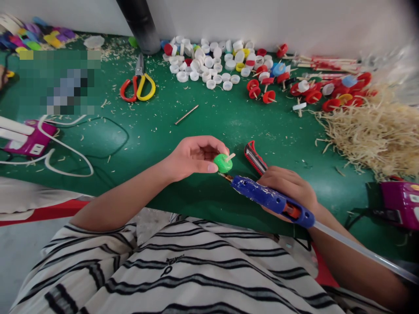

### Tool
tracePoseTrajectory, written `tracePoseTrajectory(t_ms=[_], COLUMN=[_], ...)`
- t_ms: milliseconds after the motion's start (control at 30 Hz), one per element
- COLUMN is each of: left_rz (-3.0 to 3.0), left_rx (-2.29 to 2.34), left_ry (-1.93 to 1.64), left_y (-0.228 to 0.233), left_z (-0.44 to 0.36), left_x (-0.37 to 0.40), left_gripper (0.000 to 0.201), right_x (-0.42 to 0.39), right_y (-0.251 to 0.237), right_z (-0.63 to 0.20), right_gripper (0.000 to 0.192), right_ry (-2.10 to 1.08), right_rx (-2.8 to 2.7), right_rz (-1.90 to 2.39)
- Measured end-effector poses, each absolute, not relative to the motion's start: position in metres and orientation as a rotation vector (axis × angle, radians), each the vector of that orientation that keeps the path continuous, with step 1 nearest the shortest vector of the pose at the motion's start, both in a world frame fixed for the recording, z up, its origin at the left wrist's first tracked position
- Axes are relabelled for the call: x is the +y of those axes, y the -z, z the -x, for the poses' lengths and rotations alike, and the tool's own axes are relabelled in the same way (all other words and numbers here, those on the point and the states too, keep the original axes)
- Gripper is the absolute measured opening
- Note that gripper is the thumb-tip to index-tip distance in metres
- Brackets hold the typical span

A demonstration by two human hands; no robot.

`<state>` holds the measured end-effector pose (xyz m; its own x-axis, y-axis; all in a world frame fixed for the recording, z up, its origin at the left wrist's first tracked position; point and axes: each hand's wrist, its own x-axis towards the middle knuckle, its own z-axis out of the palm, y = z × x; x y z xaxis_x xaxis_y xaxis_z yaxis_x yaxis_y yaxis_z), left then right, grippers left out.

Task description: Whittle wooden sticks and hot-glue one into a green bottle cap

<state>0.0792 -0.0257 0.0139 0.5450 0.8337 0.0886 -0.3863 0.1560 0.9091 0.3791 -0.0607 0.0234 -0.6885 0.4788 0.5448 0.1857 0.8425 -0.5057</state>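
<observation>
Pinched between the thumb and fingers of my left hand (198, 158) is a green bottle cap (223, 164), with a short wooden stick (230, 157) poking out of it. My right hand (290, 185) is closed around a blue hot glue gun (258, 192). Its nozzle (225, 176) points at the lower edge of the cap, very near or touching it. A clear glue stick (363, 248) trails from the back of the gun. Just beyond my right hand a red and black utility knife (255, 158) lies on the green table.
Scissors (139, 83) and a thin metal rod (186, 114) lie ahead. White bottle caps (207, 61) and red caps with sticks (269, 96) fill the back. Straw-like shreds (373, 126) pile at right. Magenta power blocks (32, 137) with cords sit on both sides.
</observation>
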Motion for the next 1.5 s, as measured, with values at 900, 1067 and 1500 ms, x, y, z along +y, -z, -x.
tracePoseTrajectory(t_ms=[900,1067,1500], left_rz=[-1.204,-1.225,-1.218], left_rx=[0.507,0.466,0.475], left_ry=[-0.884,-0.880,-0.853], left_y=[-0.0230,-0.0227,-0.0215], left_z=[-0.0743,-0.0731,-0.0709], left_x=[-0.0235,-0.0233,-0.0228], left_gripper=[0.036,0.038,0.038], right_x=[-0.0645,-0.0650,-0.0653], right_y=[-0.0293,-0.0283,-0.0312], right_z=[-0.3817,-0.3826,-0.3822], right_gripper=[0.021,0.024,0.022], right_ry=[-0.534,-0.569,-0.545], right_rx=[-2.334,-2.322,-2.337], right_rz=[0.509,0.505,0.501])
